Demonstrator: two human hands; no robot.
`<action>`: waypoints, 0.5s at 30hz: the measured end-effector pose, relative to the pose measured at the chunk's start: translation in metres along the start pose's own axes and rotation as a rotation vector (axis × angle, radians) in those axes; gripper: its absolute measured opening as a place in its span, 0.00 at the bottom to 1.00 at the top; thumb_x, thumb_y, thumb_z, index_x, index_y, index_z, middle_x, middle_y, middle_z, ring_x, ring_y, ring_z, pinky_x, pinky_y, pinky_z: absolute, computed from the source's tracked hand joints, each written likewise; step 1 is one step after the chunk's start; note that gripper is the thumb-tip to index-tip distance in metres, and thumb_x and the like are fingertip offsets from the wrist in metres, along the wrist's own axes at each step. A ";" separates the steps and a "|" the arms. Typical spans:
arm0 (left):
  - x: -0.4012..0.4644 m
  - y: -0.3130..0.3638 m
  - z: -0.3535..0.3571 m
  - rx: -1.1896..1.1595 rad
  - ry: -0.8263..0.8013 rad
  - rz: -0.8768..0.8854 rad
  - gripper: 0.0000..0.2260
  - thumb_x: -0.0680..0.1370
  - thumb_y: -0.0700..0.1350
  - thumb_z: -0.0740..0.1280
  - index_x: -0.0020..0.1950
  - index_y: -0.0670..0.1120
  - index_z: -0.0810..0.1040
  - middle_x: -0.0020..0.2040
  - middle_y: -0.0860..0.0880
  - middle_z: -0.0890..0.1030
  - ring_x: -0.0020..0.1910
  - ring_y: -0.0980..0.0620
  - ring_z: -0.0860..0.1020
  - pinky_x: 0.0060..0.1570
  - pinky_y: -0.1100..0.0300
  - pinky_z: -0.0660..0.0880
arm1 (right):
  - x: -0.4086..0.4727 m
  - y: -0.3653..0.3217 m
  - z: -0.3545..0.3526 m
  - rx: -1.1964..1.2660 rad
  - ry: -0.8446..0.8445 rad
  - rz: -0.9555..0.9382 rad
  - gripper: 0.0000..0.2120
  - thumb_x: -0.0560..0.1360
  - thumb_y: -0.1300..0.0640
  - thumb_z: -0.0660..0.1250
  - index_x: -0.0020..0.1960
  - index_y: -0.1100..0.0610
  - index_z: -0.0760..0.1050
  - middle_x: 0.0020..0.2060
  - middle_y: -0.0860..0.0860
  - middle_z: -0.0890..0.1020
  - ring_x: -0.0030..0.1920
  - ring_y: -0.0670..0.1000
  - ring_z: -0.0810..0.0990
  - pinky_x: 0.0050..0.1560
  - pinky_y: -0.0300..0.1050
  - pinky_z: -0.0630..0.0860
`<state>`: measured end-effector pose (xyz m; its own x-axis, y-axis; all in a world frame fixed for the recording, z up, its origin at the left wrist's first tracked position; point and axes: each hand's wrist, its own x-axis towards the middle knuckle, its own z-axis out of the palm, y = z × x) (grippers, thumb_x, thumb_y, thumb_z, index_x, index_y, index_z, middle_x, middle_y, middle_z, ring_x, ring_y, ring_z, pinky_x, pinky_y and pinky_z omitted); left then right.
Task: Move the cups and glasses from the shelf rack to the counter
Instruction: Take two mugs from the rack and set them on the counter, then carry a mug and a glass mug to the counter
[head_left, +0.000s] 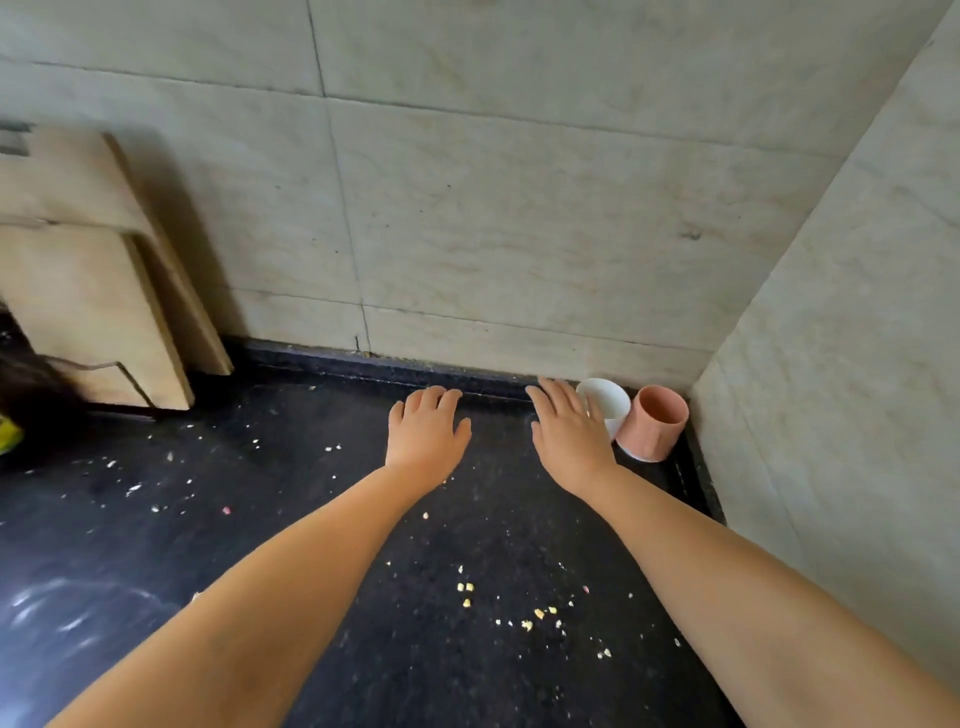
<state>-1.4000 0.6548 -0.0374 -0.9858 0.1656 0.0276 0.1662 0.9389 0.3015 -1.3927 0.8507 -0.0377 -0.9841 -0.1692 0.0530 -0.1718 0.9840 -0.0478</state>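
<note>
Both hands reach over the dark counter (260, 519) with fingers straight, holding nothing: left hand (426, 434), right hand (569, 434). At the right hand's 3 o'clock stand a white cup (609, 402) and pink cup (655, 423), in the corner.

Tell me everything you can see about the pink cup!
The pink cup is a plain round tumbler with no handle showing, smooth like plastic. It stands upright on the dark counter, tucked in the corner by the tiled wall. A white cup sits right beside it, close enough that touching can't be ruled out. No hand holds it.
</note>
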 end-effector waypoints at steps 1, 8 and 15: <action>-0.008 -0.009 -0.004 0.009 0.004 -0.032 0.22 0.81 0.53 0.55 0.75 0.49 0.62 0.74 0.49 0.66 0.74 0.46 0.62 0.74 0.48 0.58 | 0.004 -0.010 0.000 0.000 -0.002 -0.040 0.24 0.82 0.54 0.52 0.77 0.54 0.53 0.77 0.52 0.56 0.78 0.54 0.52 0.76 0.58 0.51; -0.101 -0.063 -0.019 0.018 0.087 -0.384 0.21 0.81 0.53 0.55 0.73 0.50 0.64 0.73 0.50 0.66 0.74 0.47 0.62 0.74 0.47 0.56 | 0.002 -0.096 0.004 0.020 -0.031 -0.383 0.24 0.82 0.54 0.52 0.77 0.54 0.52 0.78 0.52 0.54 0.78 0.54 0.50 0.76 0.58 0.50; -0.213 -0.100 -0.037 -0.001 0.201 -0.702 0.19 0.81 0.52 0.55 0.72 0.50 0.67 0.72 0.51 0.68 0.73 0.48 0.63 0.74 0.48 0.55 | -0.036 -0.194 0.010 0.019 -0.092 -0.689 0.24 0.82 0.53 0.52 0.77 0.53 0.53 0.78 0.51 0.55 0.78 0.53 0.51 0.76 0.57 0.50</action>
<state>-1.2072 0.5140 -0.0379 -0.8456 -0.5338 0.0017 -0.5064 0.8032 0.3137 -1.3240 0.6656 -0.0406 -0.6497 -0.7601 -0.0071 -0.7589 0.6492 -0.0508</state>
